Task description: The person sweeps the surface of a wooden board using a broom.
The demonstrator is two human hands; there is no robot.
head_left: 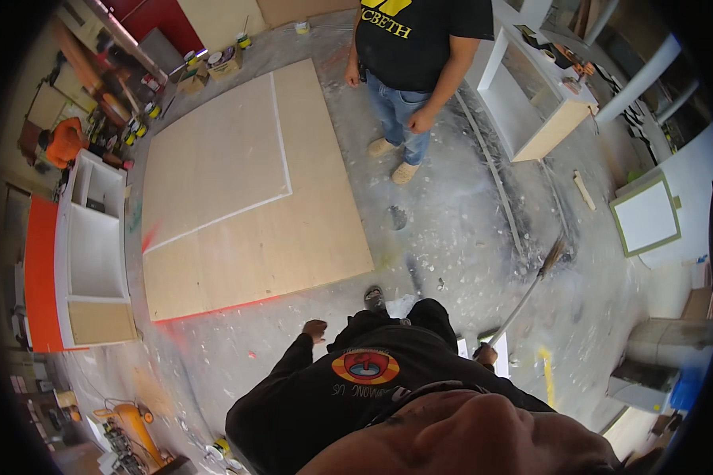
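My right hand (486,355) is closed round the pale handle of a broom (523,301). The handle slants forward and to the right, and its dark brown bristles (554,255) rest on the paint-spotted concrete floor. My left hand (315,330) hangs at my left side, away from my body, with nothing visible in it and its fingers loosely apart. Ahead of that hand lies a large wooden panel (253,269) flat on the floor, with a white L-shaped line and a red-sprayed near edge.
A person in a black shirt (420,47) stands beyond the panel's right side. White shelf units stand left (95,245) and far right (531,119). Someone in orange (65,142) bends at the far left. A wood strip (585,190) and a yellow compressor (139,431) are on the floor.
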